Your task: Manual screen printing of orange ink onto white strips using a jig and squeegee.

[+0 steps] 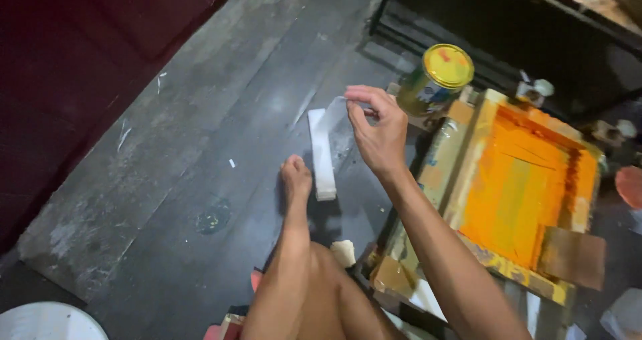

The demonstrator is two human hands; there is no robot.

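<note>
A: Take the white stack of strips [322, 154] on the dark plank floor [200, 146] as the marker. Where are the hands?

B: The right hand [378, 129] is raised just right of the stack's far end, fingers closed in a narrow pinch on a thin clear strip [334, 116], lifted at the stack's top. The left hand [295, 178] is lower, just left of the stack's near end, fingers curled down toward the floor. I cannot tell whether it holds anything; it looks pressed to the boards.

A: How does the stack lie?

B: Its long axis runs away from the person, near end by the left hand, far end under the right hand's pinch. So the right hand is the one on the clear strip, and the left is nearer the stack's lower end.

A: What else sits around it?

B: Right of the stack, a wooden-framed screen [528, 186] thick with orange ink, tilted. Beyond the stack's far end and to the right, a tin can [436, 79] with a yellow lid, close to the right hand's fingers. A brown flat piece [572, 256] rests on the frame's near corner.

A: Anything in the way?

B: The can and the frame edge crowd the right side; the left side is bare planks.
</note>
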